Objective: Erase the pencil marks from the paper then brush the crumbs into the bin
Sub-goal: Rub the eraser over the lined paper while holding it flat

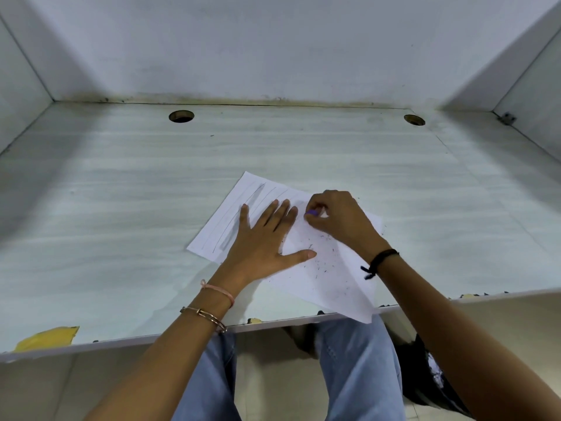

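The right hand (pixel 337 221) pinches a small purple eraser (pixel 312 212) against a thin white sheet of paper (pixel 328 278) (dark crumbs (pixel 321 265) speckle it), while the left hand (pixel 264 238) presses flat, fingers spread, beside grey pencil marks (pixel 243 220) on the pale, streaked desk (pixel 121 208).

Head-worn camera looks forward and down across the desk (pixel 121 192), close above the right hand (pixel 340 221) gripping an eraser (pixel 312 212).
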Action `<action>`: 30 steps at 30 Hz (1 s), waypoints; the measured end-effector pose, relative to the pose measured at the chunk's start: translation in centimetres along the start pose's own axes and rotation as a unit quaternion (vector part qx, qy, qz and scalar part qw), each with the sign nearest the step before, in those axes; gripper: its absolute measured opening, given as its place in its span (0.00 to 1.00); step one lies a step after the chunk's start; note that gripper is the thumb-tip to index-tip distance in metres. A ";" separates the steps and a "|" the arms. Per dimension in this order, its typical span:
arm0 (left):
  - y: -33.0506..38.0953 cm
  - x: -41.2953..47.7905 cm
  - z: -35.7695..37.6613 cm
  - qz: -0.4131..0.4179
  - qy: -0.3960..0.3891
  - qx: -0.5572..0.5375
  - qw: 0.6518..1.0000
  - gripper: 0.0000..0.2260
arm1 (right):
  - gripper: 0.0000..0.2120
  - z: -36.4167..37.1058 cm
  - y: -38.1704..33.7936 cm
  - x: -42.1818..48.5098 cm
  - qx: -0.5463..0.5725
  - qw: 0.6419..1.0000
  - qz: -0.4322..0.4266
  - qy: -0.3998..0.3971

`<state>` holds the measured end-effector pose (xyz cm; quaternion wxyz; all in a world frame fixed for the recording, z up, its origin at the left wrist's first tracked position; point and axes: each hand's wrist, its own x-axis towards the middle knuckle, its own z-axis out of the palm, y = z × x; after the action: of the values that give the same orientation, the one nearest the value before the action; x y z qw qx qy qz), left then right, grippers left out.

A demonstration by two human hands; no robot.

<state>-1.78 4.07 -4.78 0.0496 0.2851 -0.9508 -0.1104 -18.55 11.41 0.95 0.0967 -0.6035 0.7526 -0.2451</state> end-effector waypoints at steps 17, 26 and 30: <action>0.8 0.4 -0.6 -0.025 0.029 0.012 0.999 0.40 | 0.05 -0.1 1.8 -3.5 0.070 0.997 0.027 0.002; 0.8 2.3 0.3 -0.016 0.016 -0.014 1.000 0.36 | 0.01 -0.3 1.1 -1.2 0.138 0.981 0.129 0.036; 0.6 2.6 0.5 -0.014 0.013 0.016 1.000 0.38 | 0.01 -0.1 -0.2 -1.5 0.107 0.991 0.078 -0.034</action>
<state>-4.34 3.25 -5.02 0.0556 0.3008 -0.9476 -0.0918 -18.00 12.83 0.87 0.2050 -0.5369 0.7632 -0.2953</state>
